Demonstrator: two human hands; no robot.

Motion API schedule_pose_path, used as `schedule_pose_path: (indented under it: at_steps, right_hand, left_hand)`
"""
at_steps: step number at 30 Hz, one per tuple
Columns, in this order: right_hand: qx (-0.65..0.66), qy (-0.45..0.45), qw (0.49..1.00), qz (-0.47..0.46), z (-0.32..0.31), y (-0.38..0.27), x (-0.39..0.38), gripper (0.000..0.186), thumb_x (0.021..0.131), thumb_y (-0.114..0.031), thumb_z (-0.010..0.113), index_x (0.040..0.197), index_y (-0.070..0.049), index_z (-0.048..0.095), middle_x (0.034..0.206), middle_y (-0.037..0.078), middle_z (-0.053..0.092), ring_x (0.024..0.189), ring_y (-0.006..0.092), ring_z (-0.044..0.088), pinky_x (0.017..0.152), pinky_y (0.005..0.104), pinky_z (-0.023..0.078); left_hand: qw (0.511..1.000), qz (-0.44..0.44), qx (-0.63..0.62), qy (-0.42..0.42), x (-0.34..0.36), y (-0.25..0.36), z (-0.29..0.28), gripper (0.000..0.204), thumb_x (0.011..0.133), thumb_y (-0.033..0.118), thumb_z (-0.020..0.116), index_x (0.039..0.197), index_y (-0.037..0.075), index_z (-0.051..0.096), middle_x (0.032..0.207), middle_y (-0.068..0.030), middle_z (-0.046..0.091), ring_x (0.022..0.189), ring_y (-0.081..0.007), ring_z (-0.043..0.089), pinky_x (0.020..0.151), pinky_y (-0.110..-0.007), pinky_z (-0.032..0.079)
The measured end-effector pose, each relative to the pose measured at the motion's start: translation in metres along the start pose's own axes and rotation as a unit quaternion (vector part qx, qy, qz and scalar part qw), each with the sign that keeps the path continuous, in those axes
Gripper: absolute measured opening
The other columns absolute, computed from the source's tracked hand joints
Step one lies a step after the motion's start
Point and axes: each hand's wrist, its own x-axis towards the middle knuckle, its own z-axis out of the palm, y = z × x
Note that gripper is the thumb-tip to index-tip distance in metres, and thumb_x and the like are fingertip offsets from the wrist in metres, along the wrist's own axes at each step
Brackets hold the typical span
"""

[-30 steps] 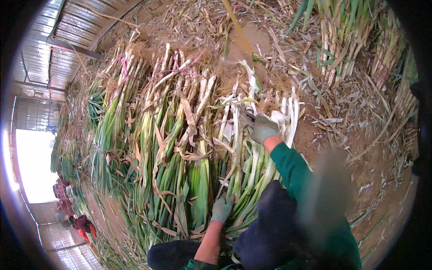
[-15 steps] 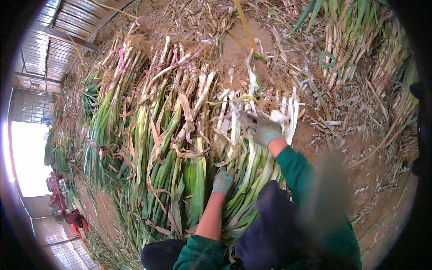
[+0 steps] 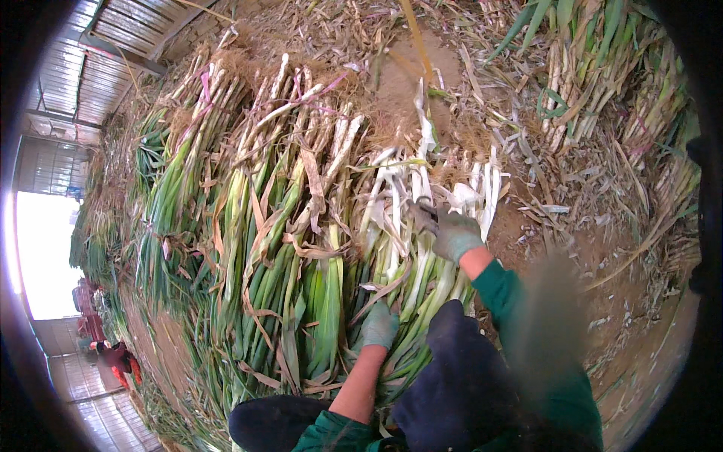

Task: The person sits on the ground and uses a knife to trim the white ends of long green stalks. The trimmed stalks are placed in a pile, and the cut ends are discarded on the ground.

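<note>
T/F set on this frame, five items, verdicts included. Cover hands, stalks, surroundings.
1. The left hand wears a glove. True.
2. The right hand is down at the green leaf ends. False: it is up by the white stalks.
3. A pink tie shows left of both hands. True.
4. The bright opening is at the picture's right. False: it is at the left.
5. Another person is visible at lower left. True.
</note>
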Motion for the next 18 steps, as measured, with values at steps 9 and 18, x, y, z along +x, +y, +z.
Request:
schedule_pose_path:
  at_steps: [9, 18]
  right_hand:
    - [-0.001, 0.073, 0.995, 0.075, 0.009, 0.035, 0.042, 0.047, 0.078, -0.032, 0.059, 0.113, -0.002, 0.057, 0.107, 0.018, 0.065, 0.099, 0.0326, 0.063, 0.086, 0.0415, 0.05]
    - [-0.002, -0.022, 0.997, -0.079, 0.056, 0.027, -0.083, 0.062, 0.075, -0.026, 0.06, 0.129, 0.0, 0.045, 0.096, 0.018, 0.063, 0.089, 0.0351, 0.064, 0.081, 0.047, 0.049]
  left_hand:
    - [1.0, 0.014, 0.005, -0.018, -0.018, 0.019, 0.01, 0.056, 0.092, 0.041, 0.05, 0.131, 0.001, 0.042, 0.103, -0.0304, 0.061, 0.091, -0.0463, 0.06, 0.079, -0.052, 0.048]
    - [0.973, -0.003, -0.194, 0.121, 0.018, -0.029, 0.016, 0.048, 0.095, 0.036, 0.046, 0.121, -0.004, 0.05, 0.112, -0.0287, 0.058, 0.102, -0.0439, 0.057, 0.087, -0.045, 0.044]
